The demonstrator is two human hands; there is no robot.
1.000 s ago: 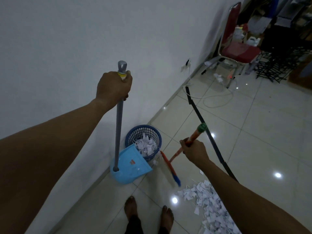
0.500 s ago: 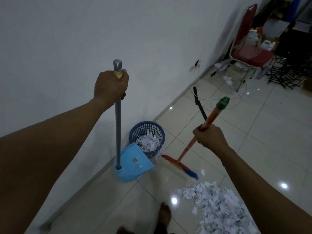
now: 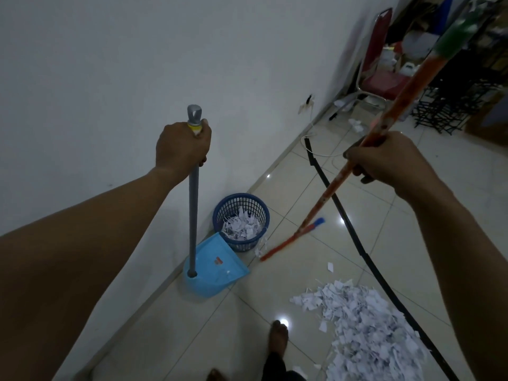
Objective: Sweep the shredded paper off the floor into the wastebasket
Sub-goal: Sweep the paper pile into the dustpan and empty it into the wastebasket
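Left hand: left hand (image 3: 182, 148), centre left of the frame, fingers curled round the top of the dustpan handle (image 3: 193, 215); the grey loop end of the handle sticks up above the fist
Right hand: right hand (image 3: 384, 158), right of centre, fingers wrapped round the orange broom stick (image 3: 357, 158); the green end of the stick runs out towards the upper right corner, blurred
Dustpan: light blue dustpan (image 3: 217, 266), lower centre, standing on the floor by the foot of the white wall (image 3: 110, 64); its grey handle is nearly upright; its far edge lies just beside the wastebasket; a few white scraps lie in the pan
Wastebasket: blue mesh wastebasket (image 3: 241, 220), centre, against the wall; partly filled with shredded paper; some strips hang over its right rim
Broom head: red and blue broom head (image 3: 291, 239), just right of the wastebasket, low over the tiled floor (image 3: 412, 243); whether it touches the tiles, cannot tell
Shredded paper: big white heap of shredded paper on the floor (image 3: 365, 323), lower right; one loose scrap (image 3: 330, 266) lies apart, between heap and broom head
Other: a black cable (image 3: 354, 240) curves along the floor past the heap; a bare foot (image 3: 279, 336) at bottom centre; a red chair (image 3: 376, 75) in the upper right
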